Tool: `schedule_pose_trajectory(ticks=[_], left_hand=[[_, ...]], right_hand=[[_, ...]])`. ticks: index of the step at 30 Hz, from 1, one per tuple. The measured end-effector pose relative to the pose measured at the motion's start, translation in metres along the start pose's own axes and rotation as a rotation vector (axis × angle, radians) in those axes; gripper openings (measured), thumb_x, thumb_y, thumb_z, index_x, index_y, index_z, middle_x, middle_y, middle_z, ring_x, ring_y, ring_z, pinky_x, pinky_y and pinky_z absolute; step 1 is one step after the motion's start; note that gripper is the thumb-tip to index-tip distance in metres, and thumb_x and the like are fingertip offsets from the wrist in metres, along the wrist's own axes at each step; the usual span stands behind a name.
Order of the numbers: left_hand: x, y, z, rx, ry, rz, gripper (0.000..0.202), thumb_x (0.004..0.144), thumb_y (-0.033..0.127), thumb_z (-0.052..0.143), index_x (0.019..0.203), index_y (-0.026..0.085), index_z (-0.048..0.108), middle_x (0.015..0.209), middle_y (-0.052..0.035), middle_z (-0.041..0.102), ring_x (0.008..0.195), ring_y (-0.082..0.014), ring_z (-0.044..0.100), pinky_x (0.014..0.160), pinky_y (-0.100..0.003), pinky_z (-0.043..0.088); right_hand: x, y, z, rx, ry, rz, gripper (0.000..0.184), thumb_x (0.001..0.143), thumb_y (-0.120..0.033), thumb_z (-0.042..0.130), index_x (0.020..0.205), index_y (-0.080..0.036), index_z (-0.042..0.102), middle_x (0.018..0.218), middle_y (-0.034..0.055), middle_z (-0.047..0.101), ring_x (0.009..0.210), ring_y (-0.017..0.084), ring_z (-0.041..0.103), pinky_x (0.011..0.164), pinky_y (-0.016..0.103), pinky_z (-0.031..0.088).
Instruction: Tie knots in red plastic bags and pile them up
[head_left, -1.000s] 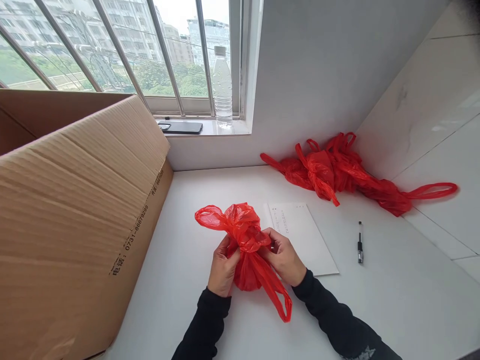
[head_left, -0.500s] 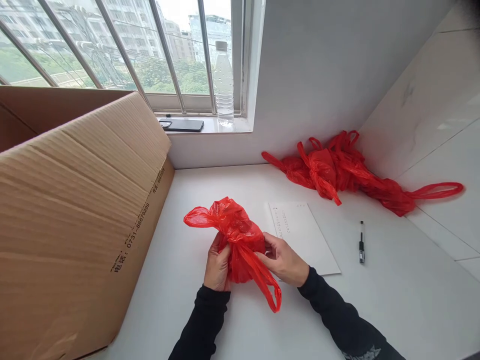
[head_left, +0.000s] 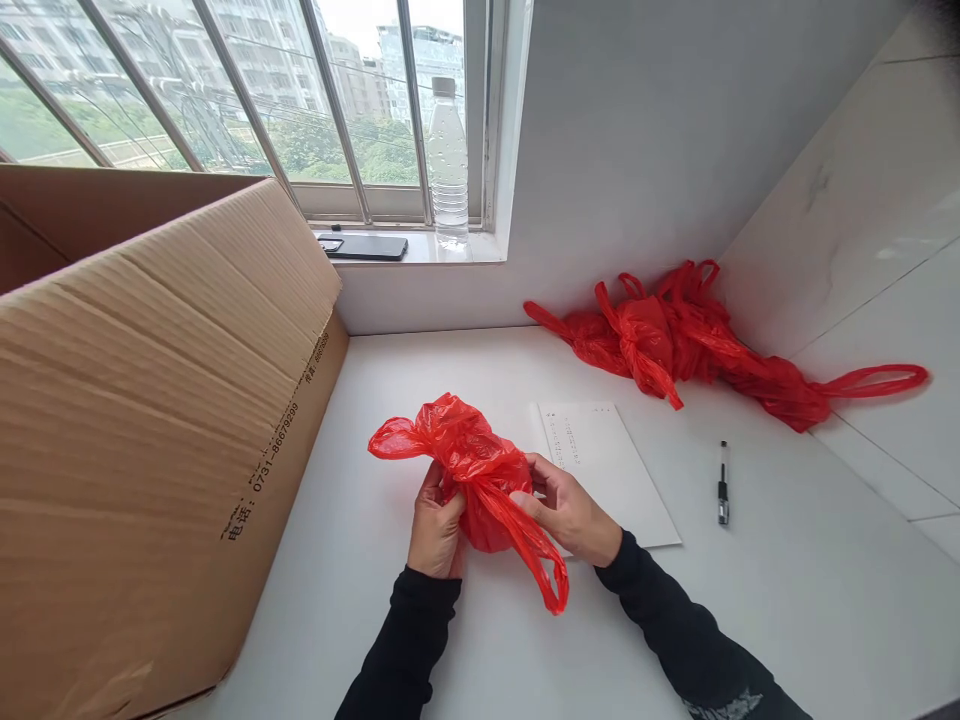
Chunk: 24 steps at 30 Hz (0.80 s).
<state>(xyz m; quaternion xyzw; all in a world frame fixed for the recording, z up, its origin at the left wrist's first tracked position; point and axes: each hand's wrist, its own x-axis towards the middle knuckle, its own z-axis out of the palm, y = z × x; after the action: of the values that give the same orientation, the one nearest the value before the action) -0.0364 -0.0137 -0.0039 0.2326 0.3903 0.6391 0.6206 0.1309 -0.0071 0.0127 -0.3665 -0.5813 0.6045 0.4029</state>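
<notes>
A tied red plastic bag point(head_left: 487, 460) is held between my two hands over the white tabletop, with one handle loop sticking out to the left and another hanging toward the lower right. My left hand point(head_left: 436, 525) grips its lower left side, thumb on top and the other fingers partly hidden behind the plastic. On the right side, my right hand point(head_left: 574, 510) has the bag between thumb and fingers. What is inside the bag cannot be seen. Just behind my right hand lies a white sheet or pad with writing point(head_left: 626, 480).
A large open cardboard box point(head_left: 172, 400) stands at the left. More tied red bags point(head_left: 675, 335) are heaped against the wall at the back right. A black pen point(head_left: 723, 485) lies right of the paper. On the windowsill are a water bottle point(head_left: 448, 170) and a phone point(head_left: 367, 247).
The bag has turned and tilted slightly in my hands, its lower edge now a little higher. Its hanging handle has shifted slightly right and up. Both hands keep their hold.
</notes>
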Motion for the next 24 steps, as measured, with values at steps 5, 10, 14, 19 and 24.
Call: schedule_pose_trajectory(ticks=[5, 10, 14, 19, 24], left_hand=[[0.0, 0.002, -0.001, -0.041, 0.057, 0.005, 0.052, 0.059, 0.02, 0.085, 0.107, 0.025, 0.065, 0.096, -0.0002, 0.073, 0.09, -0.0219, 0.071, 0.083, -0.03, 0.055], [-0.005, 0.001, 0.002, 0.08, -0.071, 0.027, 0.045, 0.064, 0.02, 0.082, 0.107, 0.023, 0.067, 0.095, -0.0015, 0.072, 0.086, -0.0198, 0.069, 0.076, -0.027, 0.054], [-0.006, 0.001, 0.002, 0.157, -0.079, 0.069, 0.04, 0.068, 0.022, 0.08, 0.105, 0.022, 0.066, 0.095, -0.0029, 0.072, 0.09, -0.0222, 0.068, 0.078, -0.029, 0.053], [-0.004, 0.0, 0.002, 0.185, -0.071, 0.058, 0.045, 0.067, 0.024, 0.08, 0.109, 0.021, 0.065, 0.098, -0.0049, 0.073, 0.094, -0.0252, 0.068, 0.08, -0.032, 0.053], [-0.01, 0.007, 0.012, 0.014, -0.123, -0.064, 0.049, 0.076, 0.027, 0.068, 0.124, 0.023, 0.06, 0.112, -0.007, 0.07, 0.097, -0.0247, 0.066, 0.084, -0.034, 0.052]], right_hand=[[-0.001, -0.001, 0.001, -0.034, -0.114, 0.031, 0.038, 0.086, -0.031, 0.068, 0.121, -0.023, 0.056, 0.101, 0.0026, 0.064, 0.089, 0.018, 0.059, 0.08, 0.031, 0.05], [0.001, 0.005, 0.001, 0.028, 0.01, 0.035, 0.023, 0.09, -0.035, 0.062, 0.106, -0.019, 0.063, 0.095, 0.0034, 0.066, 0.084, 0.018, 0.06, 0.077, 0.032, 0.05], [0.001, 0.004, 0.001, 0.029, -0.002, 0.031, 0.024, 0.09, -0.037, 0.062, 0.106, -0.019, 0.063, 0.094, 0.0036, 0.066, 0.082, 0.018, 0.06, 0.076, 0.032, 0.05], [0.0, 0.006, 0.003, 0.061, 0.05, 0.035, 0.026, 0.085, -0.04, 0.069, 0.1, -0.02, 0.061, 0.085, 0.0008, 0.063, 0.078, 0.016, 0.06, 0.071, 0.03, 0.051], [0.004, 0.014, -0.004, 0.199, 0.145, 0.038, 0.037, 0.077, -0.04, 0.078, 0.104, -0.021, 0.061, 0.088, 0.0014, 0.064, 0.078, 0.017, 0.061, 0.068, 0.028, 0.051]])
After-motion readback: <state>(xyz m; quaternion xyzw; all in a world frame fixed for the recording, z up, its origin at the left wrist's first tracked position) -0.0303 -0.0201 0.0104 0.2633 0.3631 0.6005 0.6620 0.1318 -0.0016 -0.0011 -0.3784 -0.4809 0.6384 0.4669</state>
